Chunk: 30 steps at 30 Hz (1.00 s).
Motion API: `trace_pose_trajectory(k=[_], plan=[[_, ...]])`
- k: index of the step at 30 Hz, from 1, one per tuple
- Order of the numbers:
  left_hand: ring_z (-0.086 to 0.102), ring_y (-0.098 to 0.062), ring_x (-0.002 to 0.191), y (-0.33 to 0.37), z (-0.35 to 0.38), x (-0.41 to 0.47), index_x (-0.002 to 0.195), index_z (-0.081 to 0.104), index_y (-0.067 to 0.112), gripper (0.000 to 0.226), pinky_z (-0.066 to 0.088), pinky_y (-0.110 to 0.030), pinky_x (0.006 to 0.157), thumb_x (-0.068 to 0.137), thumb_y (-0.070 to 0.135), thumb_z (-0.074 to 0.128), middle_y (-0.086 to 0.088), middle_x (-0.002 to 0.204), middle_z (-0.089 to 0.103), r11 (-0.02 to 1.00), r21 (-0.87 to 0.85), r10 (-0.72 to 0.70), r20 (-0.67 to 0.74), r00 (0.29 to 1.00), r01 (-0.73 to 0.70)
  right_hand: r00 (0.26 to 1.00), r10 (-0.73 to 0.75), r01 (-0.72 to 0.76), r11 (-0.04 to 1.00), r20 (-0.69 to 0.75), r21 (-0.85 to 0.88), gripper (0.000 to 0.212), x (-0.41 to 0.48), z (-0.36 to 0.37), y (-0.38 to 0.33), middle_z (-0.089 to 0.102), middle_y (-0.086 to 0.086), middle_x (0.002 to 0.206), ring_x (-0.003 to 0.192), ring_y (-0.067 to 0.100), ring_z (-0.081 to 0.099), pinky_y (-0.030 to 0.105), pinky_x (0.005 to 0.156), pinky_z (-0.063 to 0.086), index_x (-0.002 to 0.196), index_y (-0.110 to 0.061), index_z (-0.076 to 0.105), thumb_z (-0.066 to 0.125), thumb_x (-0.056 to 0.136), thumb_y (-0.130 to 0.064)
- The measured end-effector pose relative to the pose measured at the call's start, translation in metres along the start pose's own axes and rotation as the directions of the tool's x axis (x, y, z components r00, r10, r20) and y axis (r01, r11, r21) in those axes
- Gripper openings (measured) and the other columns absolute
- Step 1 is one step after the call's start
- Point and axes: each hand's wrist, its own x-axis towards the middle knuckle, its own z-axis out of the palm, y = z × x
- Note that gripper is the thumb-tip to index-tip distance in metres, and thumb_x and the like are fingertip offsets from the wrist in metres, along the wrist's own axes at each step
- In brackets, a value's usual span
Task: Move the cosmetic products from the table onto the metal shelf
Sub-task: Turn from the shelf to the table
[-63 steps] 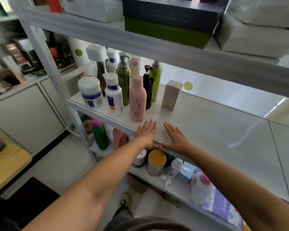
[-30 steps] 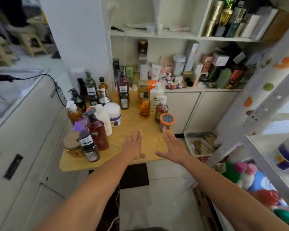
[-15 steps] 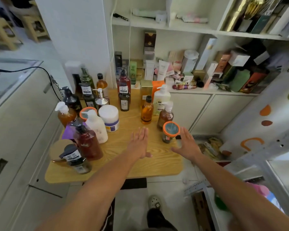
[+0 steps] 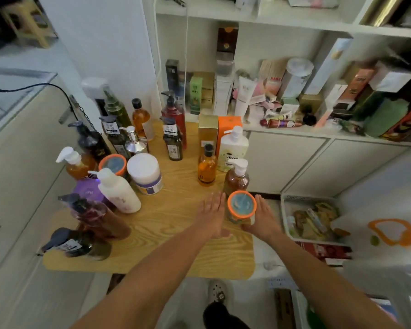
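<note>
Cosmetics [image 4: 173,148] all stand on the table [image 4: 166,224] as far as I can see, none held in either hand. By the near-left corner sits a dark pump bottle [image 4: 76,244], with a purple pot [image 4: 87,189] and a white pump bottle [image 4: 119,191] behind it along the left edge, then a white tub [image 4: 145,173]. Toward the far edge I make out a red bottle [image 4: 175,112], a gold box [image 4: 207,130] and an orange box [image 4: 228,125]. Near the right edge an amber bottle [image 4: 207,167] and a brown pump bottle [image 4: 237,178] stand just behind the jar [image 4: 242,206] with the orange-rimmed lid. The left hand [image 4: 211,216] is flat, fingers straight and together, just beside that jar on its left. The right hand [image 4: 263,218] flanks it on the other side, fingers straight too; I cannot tell whether either palm touches the jar. Right of the table, a basket [image 4: 306,198] sits on the floor
</note>
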Motion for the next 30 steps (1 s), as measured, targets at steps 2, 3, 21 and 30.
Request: trace_pose_trajectory(k=[2, 3, 21, 30], plan=[[-0.022, -0.028, 0.145, 0.003, 0.002, 0.002, 0.149, -0.021, 0.008, 0.118, -0.007, -0.047, 0.118, 0.082, 0.05, 0.067, -0.008, 0.158, -0.024, 1.0, -0.016, 0.001, -0.004, 1.0, -0.001, 1.0, -0.015, 0.015, 0.999, -0.006, 0.032, 0.109, 0.003, 0.003, 0.0, 0.003, 0.012, 0.159, 0.147, 0.023, 0.003, 0.031, 0.119, 0.008, 0.15, -0.008, 0.005, 0.075, 0.075, -0.042], [-0.022, -0.028, 0.145, 0.004, 0.003, 0.003, 0.149, -0.022, 0.008, 0.119, -0.007, -0.047, 0.118, 0.082, 0.051, 0.067, -0.007, 0.158, -0.025, 1.0, -0.025, -0.004, -0.002, 1.0, 0.004, 1.0, -0.018, 0.019, 0.998, -0.015, 0.061, 0.108, 0.004, 0.004, 0.001, 0.01, 0.01, 0.158, 0.147, 0.022, 0.009, 0.032, 0.119, 0.012, 0.15, -0.009, 0.01, 0.077, 0.072, -0.04], [-0.019, -0.024, 0.146, -0.017, 0.029, -0.067, 0.148, -0.022, 0.007, 0.119, -0.005, -0.042, 0.118, 0.081, 0.058, 0.063, -0.008, 0.159, -0.022, 0.989, -0.121, 0.081, -0.011, 0.997, -0.082, 0.977, 0.194, -0.096, 0.767, -0.087, 0.635, 0.091, -0.068, 0.053, -0.038, 0.052, 0.0, 0.134, 0.126, 0.018, 0.047, 0.03, 0.103, 0.038, 0.141, -0.019, 0.038, 0.086, 0.063, -0.016], [-0.014, -0.025, 0.147, 0.016, 0.03, -0.118, 0.15, -0.016, 0.007, 0.116, -0.002, -0.039, 0.119, 0.081, 0.052, 0.066, -0.008, 0.16, -0.017, 0.955, -0.073, 0.281, -0.097, 0.955, -0.289, 0.916, 0.327, -0.016, 0.606, -0.231, 0.795, 0.073, -0.155, 0.055, -0.042, 0.056, 0.005, 0.123, 0.116, 0.018, 0.052, 0.017, 0.084, 0.04, 0.132, -0.007, 0.044, 0.08, 0.068, 0.0]])
